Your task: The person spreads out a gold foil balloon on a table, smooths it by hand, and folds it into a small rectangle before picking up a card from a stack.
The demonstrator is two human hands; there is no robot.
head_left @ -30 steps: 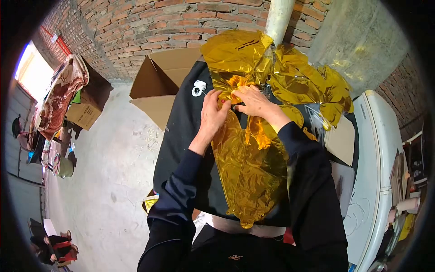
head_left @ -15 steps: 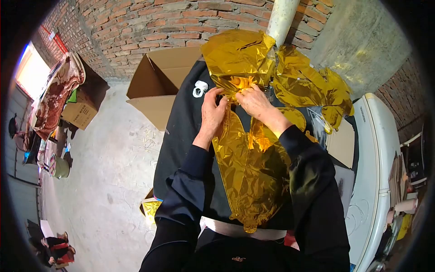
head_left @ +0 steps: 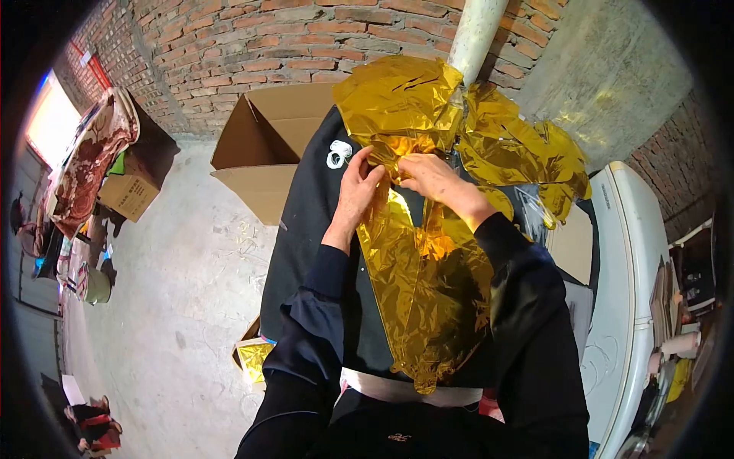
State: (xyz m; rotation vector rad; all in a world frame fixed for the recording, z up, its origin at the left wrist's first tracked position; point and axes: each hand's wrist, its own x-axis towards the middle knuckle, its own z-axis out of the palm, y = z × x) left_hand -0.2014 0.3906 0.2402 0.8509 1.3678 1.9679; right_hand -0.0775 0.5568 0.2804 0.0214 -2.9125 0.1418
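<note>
A gold foil balloon (head_left: 417, 298), flat and crinkled, lies on the black-covered table and reaches toward my body. My left hand (head_left: 356, 195) is curled at its upper left, thumb and fingers closing on the foil edge. Opposite it, my right hand (head_left: 437, 182) pinches the gathered foil with bent fingers. The fingertips of both hands are close together, and the exact spot they grip is partly hidden. Beyond them another gold foil piece (head_left: 401, 96) spreads toward the wall. More crumpled gold foil (head_left: 527, 145) lies to the right.
White string bundles (head_left: 337, 154) rest on the black cloth (head_left: 302, 229) left of my hands. An open cardboard box (head_left: 264, 180) stands beyond the table's left side. A white pipe (head_left: 477, 38) rises at the back. A white appliance (head_left: 623, 291) borders the right side.
My right hand has shifted slightly, its fingers flatter over the foil. My left fingers have lifted and parted a little. The foil just below the hands has moved and now catches bright light.
</note>
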